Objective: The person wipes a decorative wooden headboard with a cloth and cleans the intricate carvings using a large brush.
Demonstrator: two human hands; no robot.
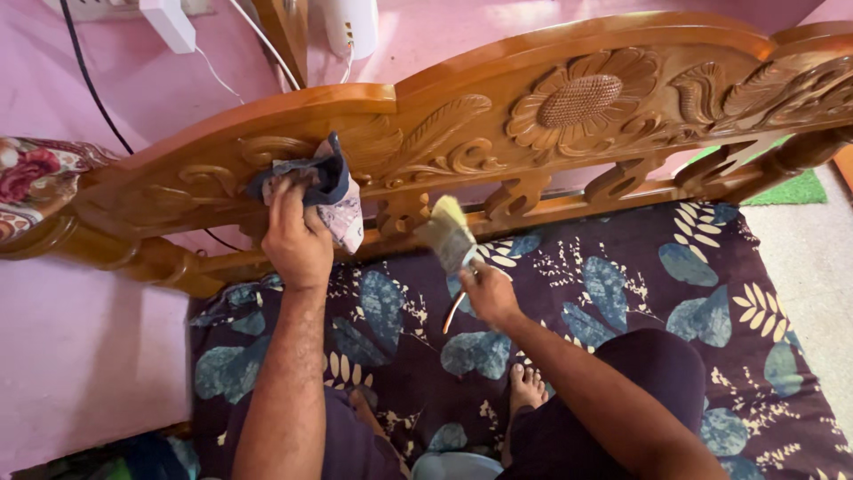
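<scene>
While the person sits on a dark mattress (622, 293) printed with blue leaves, both bare hands work at a carved wooden headboard (498, 107) that runs across the top of the head view. Left hand (296, 238): fingers closed over a bunched cloth (330, 191), dark blue with a pale patterned part, pressed flat against the carved scrollwork on the left part of the board. Cloth touches the wood; the hand covers its lower edge.

Right hand (487, 293): fingers wrapped round the handle of a paintbrush (450, 238). Bristles are pale, yellowish, splayed. The brush's long axis runs from the hand up and to the left, bristle tip toward the lower rail of the headboard, near the fretwork openings. Whether the bristles touch the wood cannot be told; they look just beside it.

Relation of note: the carved surface lies ahead of and above both hands. The left hand is already on it; the right hand sits lower, nearer the body, with the brush bridging the gap. The sunflower carving (582, 100) lies up and to the right of the brush tip, well apart from the cloth.

Also noted: a bare foot (526, 389) on the mattress between the forearms, a pink wall (80, 347) behind, white cables (213, 67), a floral cushion (31, 182) at far left, green mat (795, 188) at right.
</scene>
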